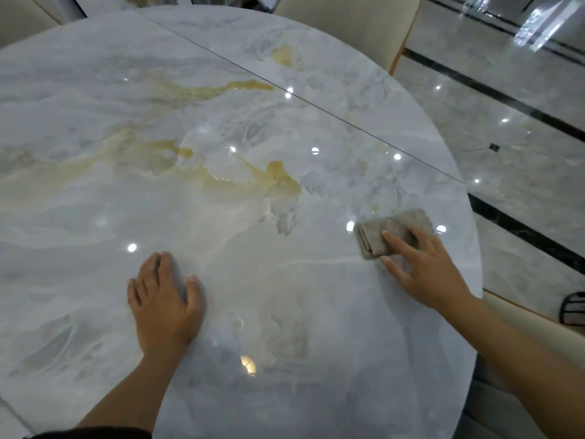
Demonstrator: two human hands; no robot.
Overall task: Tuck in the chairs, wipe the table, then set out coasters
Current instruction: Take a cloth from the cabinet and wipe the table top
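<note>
- Right hand presses a folded grey cloth flat on the marble bench near its right edge, fingers spread, grip open, for wiping.
- Left hand rests palm-down, empty, likely bracing.
- No coasters visible.

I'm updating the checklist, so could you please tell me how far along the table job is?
Done, apparently: the chair at the far edge sits close against the table. In hand: wiping, with the right hand pressing a folded grey cloth near the table's right edge while the left hand rests flat on the marble. Left: no coasters are on the table yet.
</note>
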